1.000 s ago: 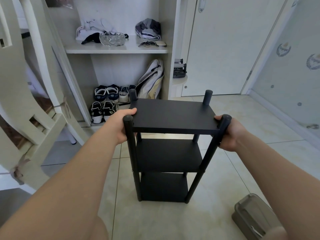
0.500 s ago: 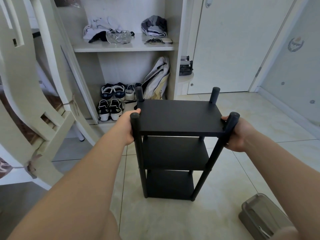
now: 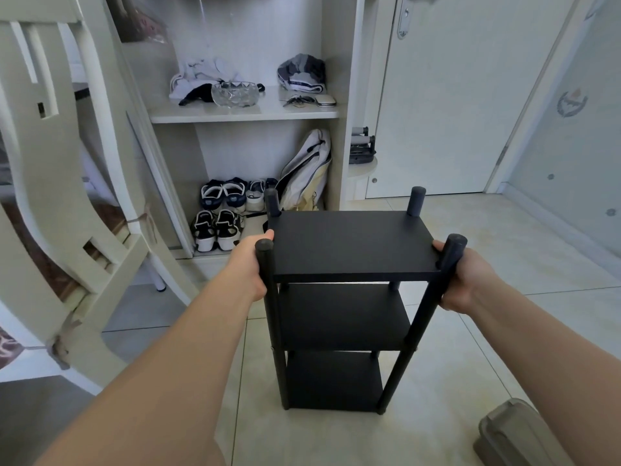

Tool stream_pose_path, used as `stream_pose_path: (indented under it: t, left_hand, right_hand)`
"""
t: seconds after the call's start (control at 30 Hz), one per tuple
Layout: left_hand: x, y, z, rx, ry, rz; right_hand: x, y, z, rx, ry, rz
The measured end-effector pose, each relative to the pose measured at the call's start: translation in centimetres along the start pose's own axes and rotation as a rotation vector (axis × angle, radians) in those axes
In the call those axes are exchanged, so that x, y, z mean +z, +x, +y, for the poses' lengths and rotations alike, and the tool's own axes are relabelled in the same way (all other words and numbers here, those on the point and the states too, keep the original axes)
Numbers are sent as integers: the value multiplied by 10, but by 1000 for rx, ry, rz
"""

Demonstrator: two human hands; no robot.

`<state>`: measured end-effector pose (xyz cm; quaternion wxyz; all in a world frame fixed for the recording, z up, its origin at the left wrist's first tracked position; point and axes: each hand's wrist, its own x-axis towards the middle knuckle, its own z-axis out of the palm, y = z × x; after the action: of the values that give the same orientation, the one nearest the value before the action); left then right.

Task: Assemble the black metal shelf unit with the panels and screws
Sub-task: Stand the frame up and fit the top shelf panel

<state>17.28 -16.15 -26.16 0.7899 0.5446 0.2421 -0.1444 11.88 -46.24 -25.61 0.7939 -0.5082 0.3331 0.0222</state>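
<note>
A black shelf unit [image 3: 349, 243] with three panels and four round posts stands upright on the tiled floor in the middle of the view. My left hand [image 3: 247, 267] grips its near-left post just below the top panel. At the near-right post my right hand [image 3: 465, 280] is wrapped around the same height. The post tops stick up above the top panel. No loose screws or panels are visible.
An open white cabinet [image 3: 242, 112] with shoes [image 3: 218, 227], a bag and a glass bowl stands behind the shelf. A cream wooden chair [image 3: 67, 203] is at the left. A grey lidded box [image 3: 517, 435] lies on the floor at the lower right. A closed door [image 3: 453, 95] is behind.
Both hands keep their hold on the shelf unit. The view has shifted: the shelf sits lower and further right in the frame, and more of the cabinet shows above it.
</note>
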Motion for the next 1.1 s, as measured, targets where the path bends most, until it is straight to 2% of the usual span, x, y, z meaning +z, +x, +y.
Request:
stream_pose_path:
  t: [0.13,0.23,0.37,0.43,0.5,0.57,0.63,0.7,0.77,0.87,0.97,1.1]
  left_hand:
    - [1,4,-2,7,11,-12]
    - [-2,7,-4,25,45,-45]
    - [-26,9,-10,30,62,-159]
    - [-48,9,-16,79,321,-165]
    - [-63,7,-27,63,813,-234]
    - [-61,3,-42,22,1079,-338]
    - [-48,1,-57,119,1050,-247]
    - [-35,1,-67,214,933,-117]
    - [-27,0,-70,255,903,-75]
    - [-13,-3,-60,357,914,-77]
    - [10,-7,-53,535,879,-72]
    - [36,-6,-67,761,1024,-58]
  right_hand:
    - [0,-1,-3,3,0,-8]
    - [-4,0,-4,-7,-88,-15]
    - [-11,-8,-10,-63,-133,-14]
    - [-14,-14,-15,-129,-175,-18]
    - [-15,-20,-18,-275,-308,0]
    - [-18,-28,-20,-508,-522,20]
    - [-25,-35,-21,-729,-771,-6]
    - [-35,-37,-21,-832,-978,-56]
    - [-46,-35,-19,-893,-1088,-54]
    - [-62,-31,-21,-1037,-1150,51]
    - [-82,-21,-28,-1012,-1188,179]
    - [-107,9,-15,-768,-1307,285]
